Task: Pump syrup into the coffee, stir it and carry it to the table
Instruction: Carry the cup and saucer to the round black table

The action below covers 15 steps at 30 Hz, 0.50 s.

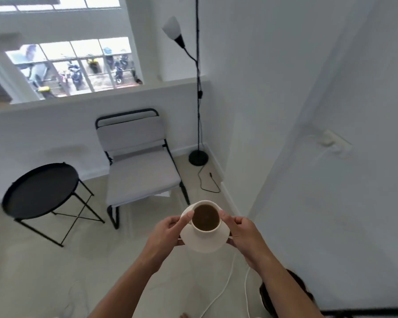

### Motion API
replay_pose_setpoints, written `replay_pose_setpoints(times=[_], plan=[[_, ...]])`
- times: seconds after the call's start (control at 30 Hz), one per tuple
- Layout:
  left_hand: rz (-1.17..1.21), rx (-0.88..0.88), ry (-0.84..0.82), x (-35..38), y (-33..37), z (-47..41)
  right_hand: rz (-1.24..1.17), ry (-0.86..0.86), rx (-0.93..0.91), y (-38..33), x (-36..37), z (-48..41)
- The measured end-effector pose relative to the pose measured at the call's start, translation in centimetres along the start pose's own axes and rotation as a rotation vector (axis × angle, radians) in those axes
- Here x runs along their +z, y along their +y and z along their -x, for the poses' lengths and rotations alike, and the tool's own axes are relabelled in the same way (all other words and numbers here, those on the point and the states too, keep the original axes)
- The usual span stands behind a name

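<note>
A white cup (206,229) full of brown coffee sits on a white saucer (205,243), held in the air over the floor. My left hand (168,232) grips the saucer's left edge, thumb on top near the cup. My right hand (240,231) grips the saucer's right edge the same way. The round black side table (40,190) stands to the left and farther away, with nothing on its top. No syrup pump or stirrer is in view.
A grey chair with a black frame (138,166) stands just beyond the cup, against a low white wall. A black floor lamp (198,154) with a trailing cord fills the corner. White cables (228,281) run across the floor by the right wall (308,157).
</note>
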State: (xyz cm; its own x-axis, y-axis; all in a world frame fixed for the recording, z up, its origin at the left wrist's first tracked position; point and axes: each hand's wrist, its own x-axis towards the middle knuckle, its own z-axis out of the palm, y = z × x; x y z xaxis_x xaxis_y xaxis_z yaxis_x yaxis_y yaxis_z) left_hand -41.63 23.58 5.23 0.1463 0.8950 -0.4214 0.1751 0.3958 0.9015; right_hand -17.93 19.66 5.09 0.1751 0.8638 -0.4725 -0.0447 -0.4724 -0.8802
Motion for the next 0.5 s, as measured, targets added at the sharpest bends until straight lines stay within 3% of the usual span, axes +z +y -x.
replay_pose_setpoints(times=[0.5], plan=[[0.222, -0.039, 0.384, -17.7, -1.6, -0.9, 0.189, -0.375, -0.017, -4.6, 20.0, -10.0]])
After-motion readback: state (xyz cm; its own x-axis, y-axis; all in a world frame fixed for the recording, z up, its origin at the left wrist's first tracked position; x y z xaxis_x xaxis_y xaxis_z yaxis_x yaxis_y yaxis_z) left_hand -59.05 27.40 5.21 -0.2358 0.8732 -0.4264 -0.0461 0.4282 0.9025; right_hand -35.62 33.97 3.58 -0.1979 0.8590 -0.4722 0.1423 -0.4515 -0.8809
